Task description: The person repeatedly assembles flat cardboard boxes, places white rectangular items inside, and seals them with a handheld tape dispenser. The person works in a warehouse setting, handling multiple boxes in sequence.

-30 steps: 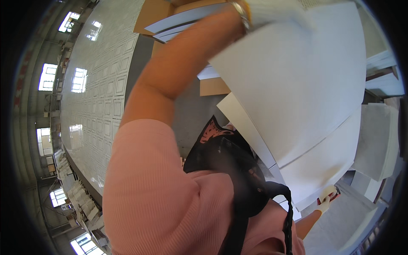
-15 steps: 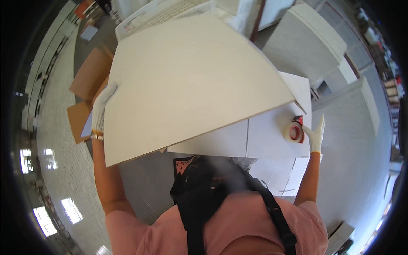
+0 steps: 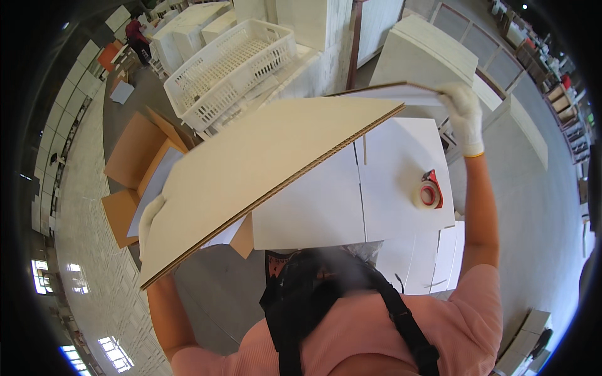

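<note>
A large flat corrugated cardboard sheet (image 3: 269,150), off-white on its upper face, is held tilted over a white surface (image 3: 307,213) with a seam across it. My left hand (image 3: 150,219), in a white glove, grips the sheet at its left edge; the fingers under it are hidden. On the far right my gloved right hand (image 3: 463,119) is closed on the end of a folded cardboard flap (image 3: 401,93) behind the sheet. A red tape dispenser with a roll of clear tape (image 3: 429,191) lies on the white surface, below my right hand and apart from it.
An open brown carton (image 3: 135,163) stands at the left. Beyond the sheet sits a white plastic crate (image 3: 232,69) on stacked white boards. More pale panels (image 3: 426,56) stand at the far right. A person (image 3: 135,37) is at the far left.
My right hand has moved from beside the tape dispenser up to the cardboard's far right end and grips it. The sheet has tilted and come lower at the left, uncovering the crate and more white surface.
</note>
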Tool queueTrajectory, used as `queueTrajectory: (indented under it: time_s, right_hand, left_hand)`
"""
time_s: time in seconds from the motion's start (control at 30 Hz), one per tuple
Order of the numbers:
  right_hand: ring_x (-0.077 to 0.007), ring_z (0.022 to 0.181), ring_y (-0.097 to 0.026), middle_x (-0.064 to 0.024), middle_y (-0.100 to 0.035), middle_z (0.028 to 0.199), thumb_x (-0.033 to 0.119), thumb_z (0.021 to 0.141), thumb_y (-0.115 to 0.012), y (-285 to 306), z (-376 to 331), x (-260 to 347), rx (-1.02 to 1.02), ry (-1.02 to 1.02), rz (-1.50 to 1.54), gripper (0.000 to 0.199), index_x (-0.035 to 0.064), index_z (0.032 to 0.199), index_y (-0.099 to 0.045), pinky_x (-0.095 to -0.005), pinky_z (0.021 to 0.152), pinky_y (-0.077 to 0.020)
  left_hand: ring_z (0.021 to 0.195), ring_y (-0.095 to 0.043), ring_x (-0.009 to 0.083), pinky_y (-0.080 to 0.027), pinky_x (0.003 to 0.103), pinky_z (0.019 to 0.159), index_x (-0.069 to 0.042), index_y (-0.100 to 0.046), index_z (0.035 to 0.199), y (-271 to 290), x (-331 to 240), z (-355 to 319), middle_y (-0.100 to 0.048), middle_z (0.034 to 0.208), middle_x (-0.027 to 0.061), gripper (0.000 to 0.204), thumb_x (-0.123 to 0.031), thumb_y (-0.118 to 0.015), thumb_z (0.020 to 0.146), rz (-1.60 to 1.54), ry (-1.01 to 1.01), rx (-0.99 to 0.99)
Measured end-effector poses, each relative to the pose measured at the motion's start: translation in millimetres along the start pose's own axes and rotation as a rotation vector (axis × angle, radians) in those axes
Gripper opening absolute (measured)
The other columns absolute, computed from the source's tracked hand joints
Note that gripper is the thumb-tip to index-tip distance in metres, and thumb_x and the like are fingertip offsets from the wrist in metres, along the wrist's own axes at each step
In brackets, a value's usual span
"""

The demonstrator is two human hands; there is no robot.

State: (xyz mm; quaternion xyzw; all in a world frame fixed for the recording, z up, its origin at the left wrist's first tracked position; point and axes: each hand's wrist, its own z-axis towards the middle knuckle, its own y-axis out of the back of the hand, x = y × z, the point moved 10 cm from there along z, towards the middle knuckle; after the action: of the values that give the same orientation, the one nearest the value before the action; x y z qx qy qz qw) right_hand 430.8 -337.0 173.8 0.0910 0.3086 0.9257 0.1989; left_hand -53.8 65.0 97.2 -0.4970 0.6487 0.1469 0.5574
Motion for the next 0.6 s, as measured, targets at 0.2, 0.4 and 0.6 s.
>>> queueTrajectory:
  time_s: [0.2,0.4,0.6]
  right_hand:
    - [-0.0319,0.102,-0.064,-0.0119,-0.068,0.103,0.003,0.092,-0.070,-10,66,21,0.264,0.064,0.282,0.014,0.0035,0.106,-0.070,-0.0402,0.093,-0.0516]
    - [-0.0313,0.101,-0.063,-0.0125,-0.066,0.104,0.003,0.093,-0.070,-69,88,59,0.407,0.066,0.396,0.015,0.0042,0.108,-0.069,-0.0399,0.094,-0.0505]
    - [-0.0337,0.109,-0.065,-0.0136,-0.070,0.113,0.005,0.092,-0.069,-81,102,71,0.221,0.226,0.107,0.029,0.0100,0.121,-0.071,-0.0434,0.096,-0.0517]
  left_hand:
    - [0.086,-0.075,0.0292,-0.062,0.037,0.069,0.001,-0.069,0.104,98,25,10,-0.076,0.104,0.0174,0.024,-0.023,-0.066,0.101,0.601,0.288,0.432]
    - [0.116,-0.064,0.0160,-0.051,0.032,0.095,-0.007,-0.058,0.148,60,-163,3,-0.067,0.141,0.0059,0.049,-0.039,-0.051,0.111,0.762,-0.430,-0.073]
    - [0.134,-0.060,0.0413,-0.046,0.040,0.113,-0.005,-0.055,0.150,-197,-51,-41,-0.058,0.149,0.0261,0.062,-0.043,-0.062,0.102,1.579,-0.650,0.635]
